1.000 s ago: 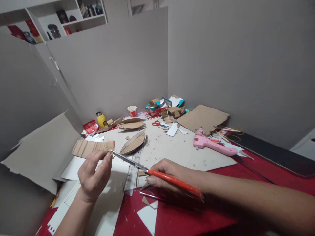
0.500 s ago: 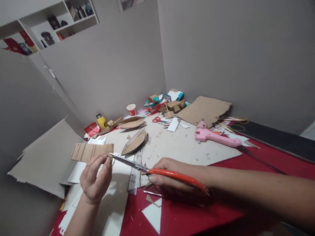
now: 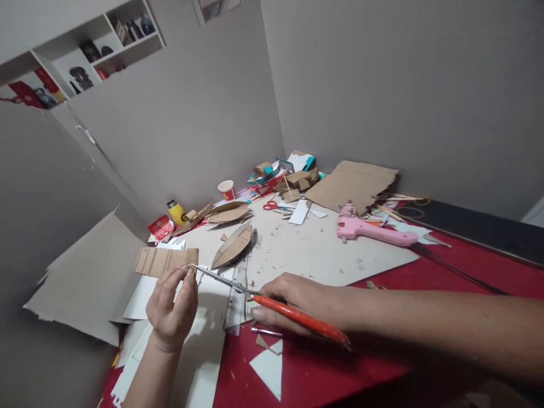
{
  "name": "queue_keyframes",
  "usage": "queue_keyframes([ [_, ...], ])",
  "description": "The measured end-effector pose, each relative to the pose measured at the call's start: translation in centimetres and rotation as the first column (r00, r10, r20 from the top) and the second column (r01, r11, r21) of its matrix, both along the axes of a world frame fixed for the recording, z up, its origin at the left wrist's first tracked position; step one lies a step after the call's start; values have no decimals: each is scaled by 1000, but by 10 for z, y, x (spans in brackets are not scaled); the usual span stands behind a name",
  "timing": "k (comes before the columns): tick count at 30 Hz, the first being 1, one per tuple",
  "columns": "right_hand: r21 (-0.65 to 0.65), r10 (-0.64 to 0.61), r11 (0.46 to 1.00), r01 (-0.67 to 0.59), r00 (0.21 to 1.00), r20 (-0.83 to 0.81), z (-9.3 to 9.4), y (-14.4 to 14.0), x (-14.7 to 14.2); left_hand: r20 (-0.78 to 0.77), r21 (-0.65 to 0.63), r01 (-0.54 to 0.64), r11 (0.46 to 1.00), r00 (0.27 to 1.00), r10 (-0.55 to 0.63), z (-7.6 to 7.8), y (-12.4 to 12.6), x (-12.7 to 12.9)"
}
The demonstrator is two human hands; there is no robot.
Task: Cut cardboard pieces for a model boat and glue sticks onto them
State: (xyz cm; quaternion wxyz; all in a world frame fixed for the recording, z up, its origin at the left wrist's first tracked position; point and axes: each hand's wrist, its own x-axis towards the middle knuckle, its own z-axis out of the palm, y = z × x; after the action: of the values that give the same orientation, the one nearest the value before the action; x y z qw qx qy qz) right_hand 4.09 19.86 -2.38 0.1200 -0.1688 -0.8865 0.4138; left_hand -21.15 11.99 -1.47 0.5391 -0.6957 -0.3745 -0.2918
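Fingers [image 3: 182, 279] of left hand [image 3: 172, 309] pinched on right end of card strip [image 3: 166, 260], held above worktop [image 3: 323, 255], long axis left to right. Scissors [image 3: 272, 303] in right hand [image 3: 297, 300], fist closed on orange handles (blades near shut), tips touching strip's right edge, pointing left and away. Right forearm low across worktop.

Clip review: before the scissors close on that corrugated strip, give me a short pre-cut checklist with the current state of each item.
1. Left hand pinches the cardboard strip at its lower edge: ok.
2. Right hand grips the orange-handled scissors: ok.
3. Blade tips at the strip's right end: ok.
4. Left fingertips away from the blades: not ok, right beside the tips.
5. Blades open: cannot tell.
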Motion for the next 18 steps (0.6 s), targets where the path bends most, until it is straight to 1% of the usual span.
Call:
queue_keyframes([
  [3,20,-30,999,29,999,39,0,0,-1,8,-15,-6,1000,1000,6,-3,2,-1],
  [9,-65,-45,997,46,999,20,-6,4,-1,38,-31,5,1000,999,-3,-6,4,-3],
  [12,-93,19,995,-22,1000,-24,-6,9,-1,72,-55,9,998,997,-5,-6,5,-2],
  [14,-101,102,989,-109,992,-71,-6,13,0,181,-84,40,996,983,-24,-5,4,0],
  [15,-107,144,982,-154,985,-93,-6,15,0,290,-99,68,993,956,-37,-4,4,1],
  [16,-114,178,975,-191,978,-112,-6,17,1,438,-108,106,989,898,-48,-1,4,1],
  [17,-118,203,969,-218,971,-127,-5,19,2,607,-109,154,982,793,-56,1,3,1],
  [18,-119,213,966,-229,968,-135,-4,20,3,765,-107,212,971,641,-56,5,2,0],
])
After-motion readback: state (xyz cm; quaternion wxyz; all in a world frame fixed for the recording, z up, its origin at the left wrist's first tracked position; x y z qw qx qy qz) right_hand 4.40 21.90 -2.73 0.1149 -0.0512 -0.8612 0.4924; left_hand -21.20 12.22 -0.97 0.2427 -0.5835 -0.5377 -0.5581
